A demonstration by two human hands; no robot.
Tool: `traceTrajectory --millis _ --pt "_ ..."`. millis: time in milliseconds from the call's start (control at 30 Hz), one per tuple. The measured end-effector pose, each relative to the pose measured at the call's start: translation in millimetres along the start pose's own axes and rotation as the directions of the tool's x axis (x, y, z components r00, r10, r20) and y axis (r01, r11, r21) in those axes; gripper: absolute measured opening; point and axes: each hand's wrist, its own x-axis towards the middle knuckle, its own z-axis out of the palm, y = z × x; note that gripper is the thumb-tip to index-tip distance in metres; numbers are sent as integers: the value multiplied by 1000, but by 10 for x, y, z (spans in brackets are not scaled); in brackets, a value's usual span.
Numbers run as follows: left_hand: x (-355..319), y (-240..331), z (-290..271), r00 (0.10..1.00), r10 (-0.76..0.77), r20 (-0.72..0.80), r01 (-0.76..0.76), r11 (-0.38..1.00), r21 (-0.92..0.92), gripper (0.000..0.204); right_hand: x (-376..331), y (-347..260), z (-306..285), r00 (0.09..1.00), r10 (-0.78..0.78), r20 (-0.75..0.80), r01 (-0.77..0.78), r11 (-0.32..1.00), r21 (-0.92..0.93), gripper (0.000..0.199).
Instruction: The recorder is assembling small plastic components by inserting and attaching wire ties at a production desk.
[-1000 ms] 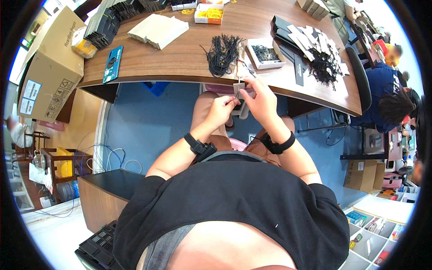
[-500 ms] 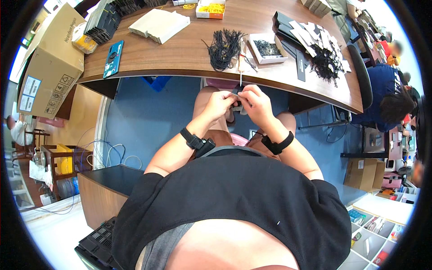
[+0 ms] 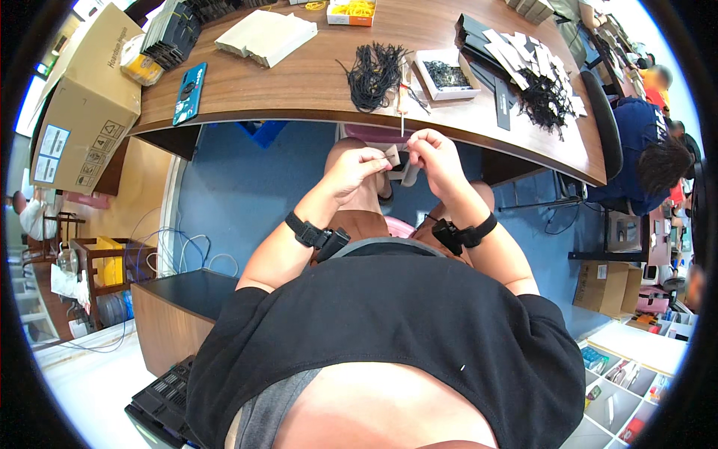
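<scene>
Left hand (image 3: pixel 357 166) and right hand (image 3: pixel 434 153) each pinch the small card tag (image 3: pixel 392 156) below the surface (image 3: pixel 314 82) edge. It looks light, thin and bendable; best held by its edges; the black cord (image 3: pixel 402 120) seems limp.

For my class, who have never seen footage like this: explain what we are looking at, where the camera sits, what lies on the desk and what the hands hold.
The camera sits on a person's head and looks down, so you see the black shirt, both forearms and the lap; its wide lens bends straight edges. No machine works here, only two bare hands. The left hand and right hand meet just below the desk edge and pinch a small pale tag between them. On the wooden desk lie a bundle of black strings, a small white tray, a blue phone and a heap of tags. A cardboard box stands at the left.
</scene>
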Motion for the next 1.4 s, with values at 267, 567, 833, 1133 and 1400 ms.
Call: traceTrajectory --millis 267,567,833,1133,1400 --pt "-152 226 -73 992 -118 -41 116 992 -46 15 -8 -49 -38 855 303 422 -519 482 706 16" --pt "-168 441 36 989 -139 -52 132 984 -119 13 -189 -466 59 909 -4 416 107 969 -223 46" --pt "-50 523 215 970 -244 23 234 894 -381 13 -357 -512 333 814 -364 452 558 275 -783 47" --pt "-30 724 340 917 -212 338 368 776 -512 30 -386 -641 276 818 -419 394 454 49 -890 16" --pt "-108 994 434 870 487 77 -454 729 513 38 -399 -1331 171 969 -76 235 174 884 -434 20"
